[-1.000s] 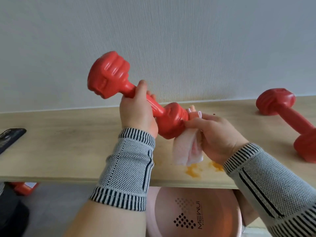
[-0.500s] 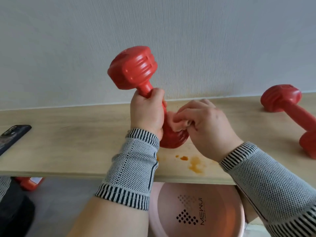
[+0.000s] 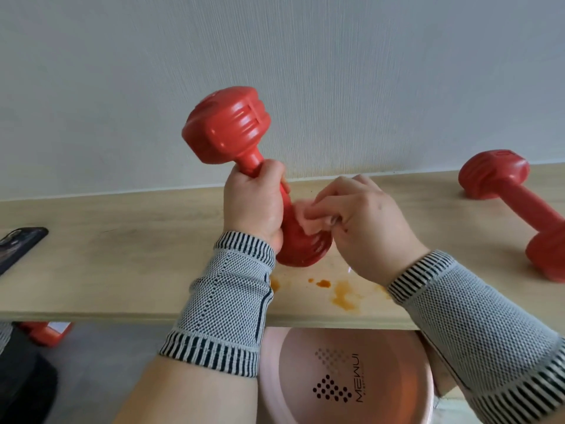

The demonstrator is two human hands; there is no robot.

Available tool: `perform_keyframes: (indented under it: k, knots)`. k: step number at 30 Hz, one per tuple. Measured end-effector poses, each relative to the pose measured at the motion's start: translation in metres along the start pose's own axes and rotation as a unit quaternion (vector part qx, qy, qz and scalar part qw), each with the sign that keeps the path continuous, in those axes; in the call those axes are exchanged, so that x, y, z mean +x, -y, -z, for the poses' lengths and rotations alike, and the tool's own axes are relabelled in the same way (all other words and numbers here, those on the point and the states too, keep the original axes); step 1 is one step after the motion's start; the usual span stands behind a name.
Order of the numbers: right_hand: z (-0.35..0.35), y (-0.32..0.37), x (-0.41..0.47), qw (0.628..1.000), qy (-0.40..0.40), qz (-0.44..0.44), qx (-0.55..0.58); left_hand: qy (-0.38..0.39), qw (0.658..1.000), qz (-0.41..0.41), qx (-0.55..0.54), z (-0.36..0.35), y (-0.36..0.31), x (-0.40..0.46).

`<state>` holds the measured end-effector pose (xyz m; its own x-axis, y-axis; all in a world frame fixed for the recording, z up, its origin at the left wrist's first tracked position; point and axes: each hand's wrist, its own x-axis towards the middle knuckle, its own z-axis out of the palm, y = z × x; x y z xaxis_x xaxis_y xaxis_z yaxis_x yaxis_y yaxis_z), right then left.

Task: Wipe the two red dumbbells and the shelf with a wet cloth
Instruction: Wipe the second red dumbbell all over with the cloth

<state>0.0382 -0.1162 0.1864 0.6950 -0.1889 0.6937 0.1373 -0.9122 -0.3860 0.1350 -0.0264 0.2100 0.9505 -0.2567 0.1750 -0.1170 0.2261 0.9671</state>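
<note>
Head view:
Left hand: curling around the handle of the held dumbbell at frame centre.
Right hand: pinching the pink cloth against its lower head.
Axis: standing near upright, leaning upper left.
Second dumbbell: lying on the shelf, right edge, partly cropped.
Hidden: most of the cloth.

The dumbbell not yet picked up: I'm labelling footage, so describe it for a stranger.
Follow the wooden shelf to its right end. There a red dumbbell lies on its side, untouched, unlike its twin, which the left hand holds upright.
</note>
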Motion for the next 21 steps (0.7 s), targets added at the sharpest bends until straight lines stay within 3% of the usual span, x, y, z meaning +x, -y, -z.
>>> perform_keyframes:
  k: [2, 6, 10, 15, 19, 21]
  knots:
    - [0.001, -0.003, 0.0, 1.0, -0.014, -0.012, -0.012, 0.003, 1.0, -0.01, 0.001, -0.001, 0.001, -0.001]
    - [-0.001, 0.014, -0.004, 0.997, 0.048, 0.06, 0.002, 0.009, 1.0, 0.023, -0.005, -0.001, -0.001, -0.002]
    - [-0.003, -0.005, -0.001, 1.0, -0.013, -0.012, -0.023, -0.001, 1.0, 0.001, -0.011, 0.0, -0.001, -0.001]
    - [-0.002, 0.009, -0.003, 0.996, 0.053, 0.063, -0.019, 0.004, 1.0, 0.023, -0.005, 0.002, 0.0, -0.002]
    - [0.0, -0.003, -0.001, 1.0, 0.01, -0.004, -0.014, -0.006, 1.0, 0.006, -0.002, 0.003, 0.0, -0.001]
    - [-0.001, 0.001, -0.001, 0.999, 0.023, 0.02, -0.034, 0.004, 1.0, 0.01, 0.0, 0.001, 0.0, -0.003]
